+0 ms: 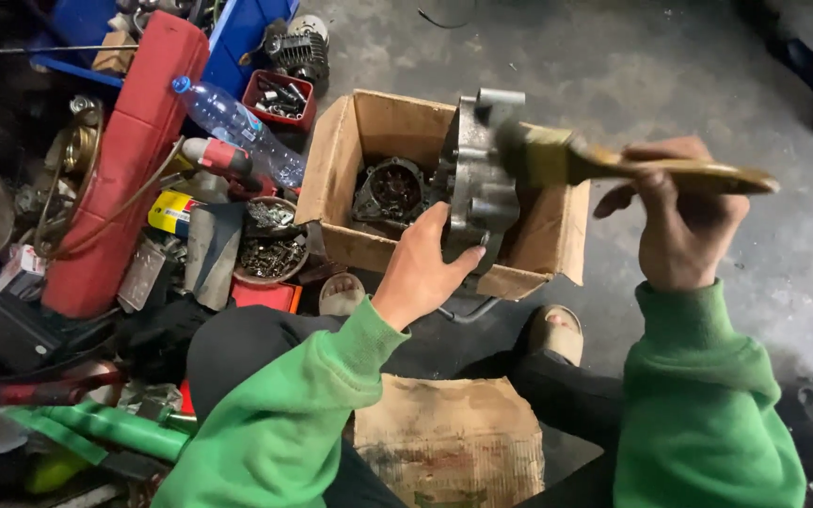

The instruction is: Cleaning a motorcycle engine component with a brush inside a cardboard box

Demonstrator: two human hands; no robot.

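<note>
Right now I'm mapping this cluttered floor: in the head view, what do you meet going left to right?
Red cushion → plastic bottle → left hand → metal engine casing → paintbrush → right hand.

The floor (670, 66) was bare grey concrete, stained and dimly lit; clutter (134, 216) lay heaped from 8 to 11 o'clock.

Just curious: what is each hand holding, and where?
Left hand grips the metal engine part at its lower edge; right hand holds the paintbrush by its handle.

grey engine casing (478, 183) upright, paintbrush (604, 162) bristles touching
</note>
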